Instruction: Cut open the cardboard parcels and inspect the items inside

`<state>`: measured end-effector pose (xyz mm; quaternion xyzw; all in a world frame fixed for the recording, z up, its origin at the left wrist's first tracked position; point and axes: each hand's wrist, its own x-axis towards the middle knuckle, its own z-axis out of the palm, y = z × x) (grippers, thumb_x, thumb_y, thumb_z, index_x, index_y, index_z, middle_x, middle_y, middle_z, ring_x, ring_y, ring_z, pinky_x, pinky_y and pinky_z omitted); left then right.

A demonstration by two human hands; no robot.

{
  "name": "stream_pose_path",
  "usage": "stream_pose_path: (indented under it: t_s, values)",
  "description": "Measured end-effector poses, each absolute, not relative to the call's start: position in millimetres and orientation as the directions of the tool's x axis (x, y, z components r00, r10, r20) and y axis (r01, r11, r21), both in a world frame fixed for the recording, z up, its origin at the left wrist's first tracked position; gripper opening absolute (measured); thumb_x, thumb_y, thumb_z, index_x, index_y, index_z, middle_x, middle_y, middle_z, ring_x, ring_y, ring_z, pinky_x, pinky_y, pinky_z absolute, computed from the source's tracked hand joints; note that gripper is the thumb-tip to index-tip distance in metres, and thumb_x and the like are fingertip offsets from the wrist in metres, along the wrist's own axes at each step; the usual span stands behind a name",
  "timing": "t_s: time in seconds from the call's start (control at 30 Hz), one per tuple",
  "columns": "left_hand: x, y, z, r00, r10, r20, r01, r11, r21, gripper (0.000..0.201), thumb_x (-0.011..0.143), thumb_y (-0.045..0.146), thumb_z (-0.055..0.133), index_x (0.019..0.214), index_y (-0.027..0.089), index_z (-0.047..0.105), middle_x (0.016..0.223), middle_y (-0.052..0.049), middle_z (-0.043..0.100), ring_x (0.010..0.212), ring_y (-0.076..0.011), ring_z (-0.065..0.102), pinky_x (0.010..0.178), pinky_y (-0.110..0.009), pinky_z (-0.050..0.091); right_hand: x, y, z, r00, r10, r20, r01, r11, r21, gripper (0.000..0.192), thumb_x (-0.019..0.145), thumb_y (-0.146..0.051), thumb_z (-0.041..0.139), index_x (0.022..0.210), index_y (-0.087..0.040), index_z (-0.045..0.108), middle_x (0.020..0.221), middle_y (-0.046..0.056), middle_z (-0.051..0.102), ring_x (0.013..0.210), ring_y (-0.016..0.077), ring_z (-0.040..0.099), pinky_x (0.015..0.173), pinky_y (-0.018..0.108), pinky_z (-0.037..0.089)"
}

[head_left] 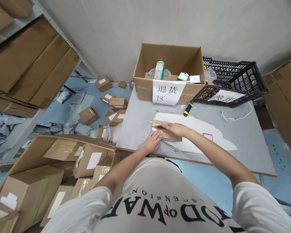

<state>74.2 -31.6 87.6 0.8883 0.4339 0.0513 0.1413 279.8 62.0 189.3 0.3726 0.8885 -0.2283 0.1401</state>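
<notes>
Your left hand (153,141) lies flat, fingers together, on a small box (166,132) on the table (244,142); your right hand (176,128) pinches a red cutter (160,127) on top.

Grey wall (135,29), blue floor (63,111), shelving (63,35)

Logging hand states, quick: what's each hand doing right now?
Left hand: open, flat on the small cardboard box.
Right hand: on the box top, touching a red tool; grip unclear.
</notes>
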Motion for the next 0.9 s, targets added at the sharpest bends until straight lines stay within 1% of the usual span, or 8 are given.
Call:
stream_pose_path:
  t_s: [0.13, 0.37, 0.47, 0.57, 0.7, 0.9]
  values:
    - [73, -30, 88, 0.622, 0.782, -0.028, 0.749, -0.584, 0.312, 0.067, 0.083, 0.031, 0.049, 0.143, 0.015, 0.025, 0.152, -0.013, 0.022, 0.142, -0.0247, 0.011, 0.114, -0.044, 0.011, 278, 63, 189, -0.678, 0.590, -0.439, 0.720, 0.653, -0.234, 0.056, 0.091, -0.020, 0.038, 0.143, -0.035, 0.028, 0.115, 0.008, 0.061, 0.084, 0.0195, 0.065, 0.069, 0.026, 0.042]
    - [73, -27, 88, 0.628, 0.778, -0.033, 0.741, -0.584, 0.331, 0.065, 0.083, 0.031, 0.049, 0.142, 0.013, 0.029, 0.151, -0.015, 0.023, 0.141, -0.0264, 0.013, 0.113, -0.044, 0.013, 261, 62, 199, -0.686, 0.595, -0.419, 0.687, 0.719, -0.104, 0.053, 0.089, -0.017, 0.040, 0.141, -0.029, 0.036, 0.111, 0.014, 0.061, 0.088, 0.0241, 0.065, 0.072, 0.031, 0.044]
    - [74, -27, 88, 0.626, 0.779, -0.041, 0.745, -0.581, 0.328, 0.066, 0.083, 0.032, 0.049, 0.142, 0.012, 0.029, 0.151, -0.016, 0.023, 0.141, -0.0274, 0.014, 0.113, -0.045, 0.012, 256, 63, 204, -0.687, 0.592, -0.422, 0.682, 0.725, -0.094, 0.051, 0.090, -0.016, 0.039, 0.140, -0.027, 0.038, 0.110, 0.015, 0.062, 0.089, 0.0252, 0.065, 0.073, 0.032, 0.044]
    - [74, -27, 89, 0.627, 0.777, -0.048, 0.746, -0.582, 0.324, 0.067, 0.083, 0.033, 0.050, 0.143, 0.012, 0.027, 0.152, -0.015, 0.021, 0.142, -0.0274, 0.012, 0.113, -0.045, 0.012, 256, 64, 208, -0.682, 0.584, -0.440, 0.678, 0.731, -0.081, 0.051, 0.090, -0.017, 0.039, 0.140, -0.028, 0.038, 0.111, 0.014, 0.062, 0.090, 0.0241, 0.065, 0.074, 0.031, 0.044]
    - [74, -28, 90, 0.632, 0.772, -0.061, 0.746, -0.586, 0.317, 0.068, 0.083, 0.034, 0.049, 0.143, 0.012, 0.026, 0.152, -0.015, 0.019, 0.142, -0.0270, 0.010, 0.113, -0.045, 0.012, 256, 65, 211, -0.682, 0.565, -0.465, 0.661, 0.748, -0.060, 0.051, 0.091, -0.018, 0.038, 0.140, -0.029, 0.036, 0.111, 0.014, 0.062, 0.088, 0.0238, 0.066, 0.071, 0.030, 0.045]
    - [74, -27, 91, 0.624, 0.776, -0.092, 0.761, -0.577, 0.299, 0.068, 0.083, 0.035, 0.048, 0.143, 0.013, 0.025, 0.152, -0.015, 0.019, 0.142, -0.0271, 0.011, 0.112, -0.045, 0.013, 259, 66, 215, -0.665, 0.545, -0.510, 0.631, 0.776, 0.007, 0.050, 0.092, -0.018, 0.034, 0.140, -0.028, 0.035, 0.109, 0.016, 0.062, 0.089, 0.0273, 0.066, 0.065, 0.031, 0.044]
